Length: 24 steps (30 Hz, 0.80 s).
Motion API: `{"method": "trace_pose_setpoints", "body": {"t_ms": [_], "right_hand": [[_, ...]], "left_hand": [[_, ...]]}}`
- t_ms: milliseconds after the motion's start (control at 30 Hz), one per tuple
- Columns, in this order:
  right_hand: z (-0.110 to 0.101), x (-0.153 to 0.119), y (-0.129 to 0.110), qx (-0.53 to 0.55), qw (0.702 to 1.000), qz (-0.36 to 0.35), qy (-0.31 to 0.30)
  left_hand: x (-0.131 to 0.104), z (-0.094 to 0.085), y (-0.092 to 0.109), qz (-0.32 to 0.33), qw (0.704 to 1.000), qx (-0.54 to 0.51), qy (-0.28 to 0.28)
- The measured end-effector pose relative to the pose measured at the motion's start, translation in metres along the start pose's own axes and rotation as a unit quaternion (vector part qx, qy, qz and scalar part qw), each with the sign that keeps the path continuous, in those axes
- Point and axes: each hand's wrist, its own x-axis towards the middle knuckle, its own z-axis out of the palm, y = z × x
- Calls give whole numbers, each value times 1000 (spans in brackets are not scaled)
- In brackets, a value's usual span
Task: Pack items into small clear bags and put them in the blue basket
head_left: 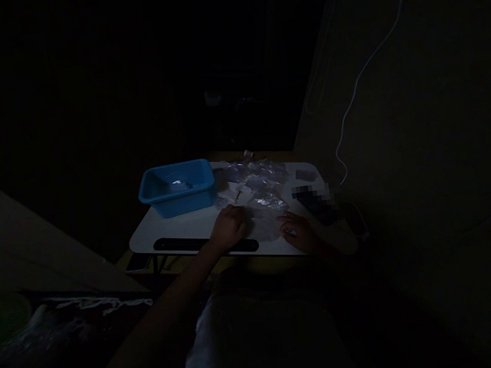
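A clear plastic bag (264, 228) lies flat on the white table between my hands. My left hand (228, 228) is closed at the bag's left edge, with its fingers curled down over the plastic. On the other side, my right hand (298, 234) touches the bag's right edge, its fingers bent and a gap showing between them and the thumb. Just beyond lie several crumpled clear plastic bags (268, 198) in a loose heap. Dim light hides the fine detail of both hands' fingertips.
A blue plastic basin (185, 204) with something shiny inside stands at the table's left. A dark, partly pixelated object (318, 204) lies at the right. The white folding table (178, 224) has a black slot (185, 244) along its front. A white cable (360, 75) hangs on the right wall.
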Motion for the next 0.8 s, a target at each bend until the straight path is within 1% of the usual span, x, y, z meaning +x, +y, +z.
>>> {"method": "trace_pose_setpoints", "body": {"t_ms": [33,100,133,200,300,367,467,567,633,700,800], "right_hand": [[-1,-1,-2,-5,1000,-2,-5],[-2,-3,-4,-15,1000,-16,-9],[-3,-4,-5,-23,999,-21,-6],[-5,-6,-4,-47,999,-17,-7],[-6,-8,1,-106,994,10,-20],[-7,-8,6,-150,988,19,-24],[-7,-8,16,-191,982,13,0],[-4,-5,23,-181,983,3,27],[1,0,25,-149,987,29,52],[5,7,24,-103,988,84,78],[5,21,20,-51,983,154,86]], "left_hand": [[1,3,6,13,1000,-8,-9],[3,10,18,39,998,-6,-45],[3,14,22,39,998,4,-57],[3,21,27,29,998,23,-58],[0,25,25,6,999,39,-38],[-3,25,22,-10,998,51,-37],[-6,24,20,-43,993,91,-58],[-9,25,20,-75,985,128,-93],[-12,25,20,-86,981,135,-108],[-14,25,21,-91,980,135,-116],[-15,25,22,-96,978,135,-123]]}}
